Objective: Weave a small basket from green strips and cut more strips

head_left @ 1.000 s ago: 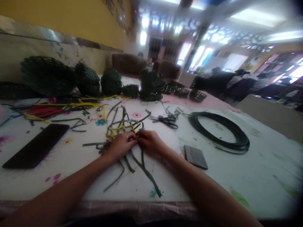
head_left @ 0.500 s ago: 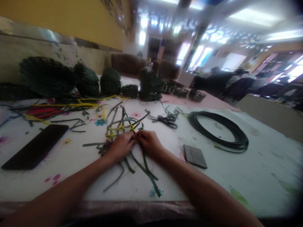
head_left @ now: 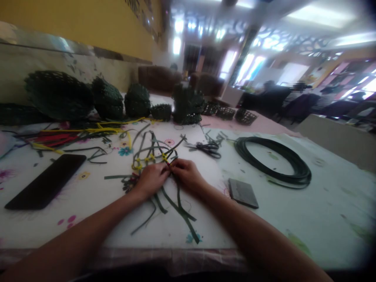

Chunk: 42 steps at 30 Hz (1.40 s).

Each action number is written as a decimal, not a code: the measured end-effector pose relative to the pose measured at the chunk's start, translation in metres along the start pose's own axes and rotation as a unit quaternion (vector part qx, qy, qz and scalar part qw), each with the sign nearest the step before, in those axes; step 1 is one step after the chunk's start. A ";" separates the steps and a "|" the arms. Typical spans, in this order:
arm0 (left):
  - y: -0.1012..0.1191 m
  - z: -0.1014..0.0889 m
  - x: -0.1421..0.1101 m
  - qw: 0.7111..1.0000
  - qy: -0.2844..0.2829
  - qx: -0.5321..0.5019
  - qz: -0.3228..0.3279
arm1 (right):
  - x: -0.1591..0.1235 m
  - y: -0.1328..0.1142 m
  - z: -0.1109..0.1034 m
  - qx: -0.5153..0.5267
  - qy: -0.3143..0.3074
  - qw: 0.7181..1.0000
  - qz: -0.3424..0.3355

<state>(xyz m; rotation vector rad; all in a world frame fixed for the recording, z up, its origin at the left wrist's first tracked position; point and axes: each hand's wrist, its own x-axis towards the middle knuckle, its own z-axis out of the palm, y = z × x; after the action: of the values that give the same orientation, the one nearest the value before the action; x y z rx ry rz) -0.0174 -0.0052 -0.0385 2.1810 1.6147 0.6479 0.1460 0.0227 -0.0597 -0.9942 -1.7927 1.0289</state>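
A half-woven piece of dark green flat strips lies on the floral tablecloth, with yellow star-like crossings and a dark red cluster near its left side. My left hand rests over its near edge, fingers closed on the weave. Close against it, my right hand pinches at the same edge, where a bit of red shows between the fingertips. Exactly which strip each finger grips is hidden. Long green strip ends trail toward me from beneath both hands.
Scissors lie beyond my right hand. A coil of green strip and a grey block are to the right. At left are a black flat slab and red strips. Dark woven baskets line the back. People sit far off.
Both hands stay at the same edge of the weave, with only slight finger movement. The whole view has shifted a little.
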 end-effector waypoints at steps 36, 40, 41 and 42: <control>-0.007 0.007 0.002 0.997 0.060 -0.030 0.027 | -0.021 -0.006 0.000 -0.211 -0.050 0.966 -0.144; -0.011 0.006 0.004 0.997 0.035 -0.063 0.032 | -0.019 -0.006 -0.003 -0.194 -0.064 0.969 -0.142; -0.011 0.006 0.005 0.997 0.033 -0.067 0.031 | -0.018 -0.005 -0.005 -0.188 -0.065 0.970 -0.138; -0.011 0.006 0.005 0.997 0.031 -0.069 0.030 | -0.016 -0.005 -0.006 -0.184 -0.063 0.972 -0.132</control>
<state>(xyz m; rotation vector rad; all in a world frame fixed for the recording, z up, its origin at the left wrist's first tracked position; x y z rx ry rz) -0.0216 0.0030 -0.0483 2.1354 1.4917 0.8279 0.1558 0.0079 -0.0580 -0.8857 -2.2056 0.6164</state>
